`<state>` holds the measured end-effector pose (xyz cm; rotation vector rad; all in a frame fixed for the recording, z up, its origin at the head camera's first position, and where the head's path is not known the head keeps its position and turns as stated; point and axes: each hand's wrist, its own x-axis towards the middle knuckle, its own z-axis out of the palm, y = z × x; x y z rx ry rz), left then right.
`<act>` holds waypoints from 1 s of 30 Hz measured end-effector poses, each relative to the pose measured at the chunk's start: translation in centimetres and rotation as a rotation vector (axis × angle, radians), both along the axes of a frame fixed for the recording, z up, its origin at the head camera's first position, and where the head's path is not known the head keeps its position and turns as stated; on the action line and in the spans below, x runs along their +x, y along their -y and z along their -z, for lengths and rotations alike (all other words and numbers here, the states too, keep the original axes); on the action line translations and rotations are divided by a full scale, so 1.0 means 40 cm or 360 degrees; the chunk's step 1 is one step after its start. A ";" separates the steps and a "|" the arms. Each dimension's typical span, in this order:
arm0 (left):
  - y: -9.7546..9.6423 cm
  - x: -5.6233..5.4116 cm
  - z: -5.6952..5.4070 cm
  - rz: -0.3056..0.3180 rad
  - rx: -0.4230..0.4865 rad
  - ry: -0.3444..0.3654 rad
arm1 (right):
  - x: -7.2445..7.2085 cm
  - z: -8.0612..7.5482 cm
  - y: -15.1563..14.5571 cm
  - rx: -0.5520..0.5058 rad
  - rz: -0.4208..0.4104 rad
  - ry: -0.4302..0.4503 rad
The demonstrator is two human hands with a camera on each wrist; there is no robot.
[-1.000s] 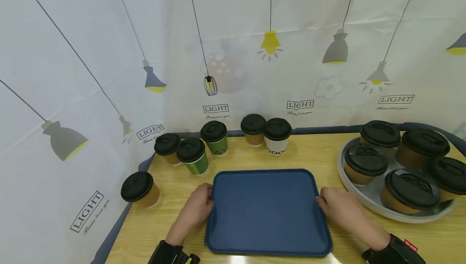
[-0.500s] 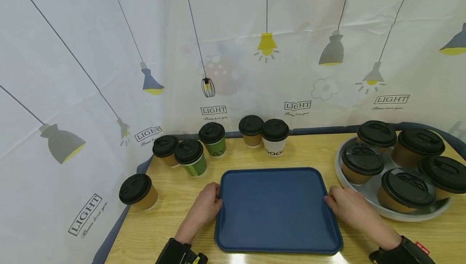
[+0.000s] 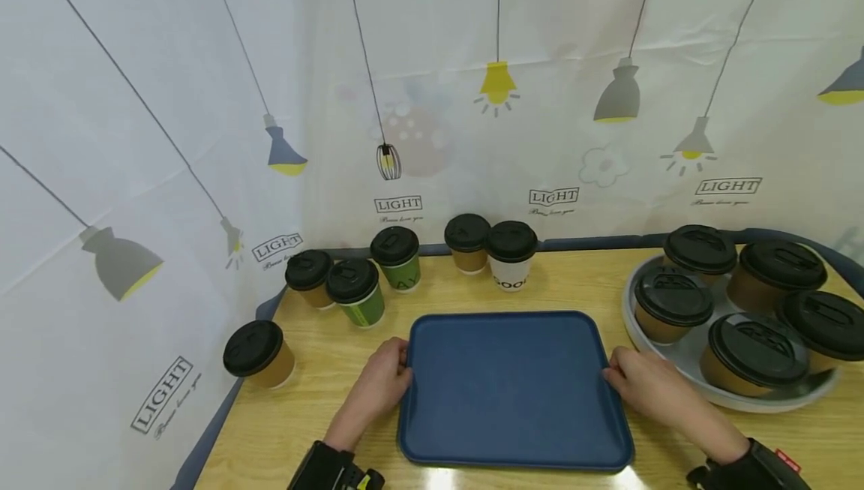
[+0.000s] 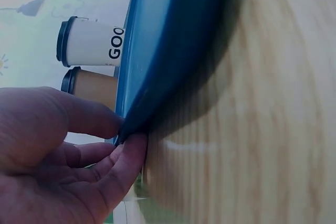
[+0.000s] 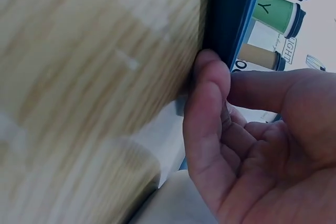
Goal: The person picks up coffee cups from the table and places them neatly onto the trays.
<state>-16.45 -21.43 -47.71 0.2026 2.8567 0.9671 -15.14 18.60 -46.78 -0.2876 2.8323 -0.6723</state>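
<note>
A blue rectangular tray [image 3: 514, 391] with a raised rim lies on the wooden table, nothing on its surface. My left hand [image 3: 382, 377] pinches its left edge. In the left wrist view, the thumb is at the rim of the tray [image 4: 173, 30] and the fingertips are tucked under it. On the opposite side, my right hand [image 3: 641, 383] grips the right edge. The right wrist view has its thumb and fingers meeting at the tray's side [image 5: 228, 14], fingertips low by the tabletop.
Behind the tray stand lidded paper cups, including a white cup [image 3: 511, 272] and a green cup [image 3: 403, 274]. A brown cup [image 3: 273, 366] is at the far left. Right of my right hand, a round grey tray [image 3: 637, 325] bears several lidded brown cups.
Over the first half second the blue tray shifted a little to the right with both hands holding it. Since then tray and hands have stayed nearly still.
</note>
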 end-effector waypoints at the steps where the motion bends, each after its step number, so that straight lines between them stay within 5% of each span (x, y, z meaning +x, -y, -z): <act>1: 0.001 0.000 0.000 -0.0007 0.0015 0.0005 | -0.001 -0.002 -0.002 -0.0015 0.0008 0.0031; 4: 0.007 0.006 -0.004 -0.0058 0.0054 -0.0041 | -0.004 -0.004 -0.005 -0.0060 0.0033 0.0125; 7: 0.018 0.020 -0.023 -0.0156 0.0094 -0.0244 | -0.003 -0.005 -0.008 -0.0098 0.0040 0.0160; 16: 0.109 0.033 -0.090 -0.0332 0.0024 -0.1388 | -0.003 -0.003 -0.012 -0.0117 0.0046 0.0157; 20: 0.171 0.034 -0.105 -0.0409 -0.0036 -0.1697 | -0.003 -0.001 -0.010 -0.0105 0.0040 0.0155; 24: 0.232 0.048 -0.103 -0.0596 -0.0112 -0.1709 | -0.005 0.000 -0.007 -0.0094 0.0042 0.0162; 30: 0.285 0.067 -0.084 -0.0987 -0.0230 -0.1305 | -0.006 0.001 -0.009 -0.0129 0.0040 0.0184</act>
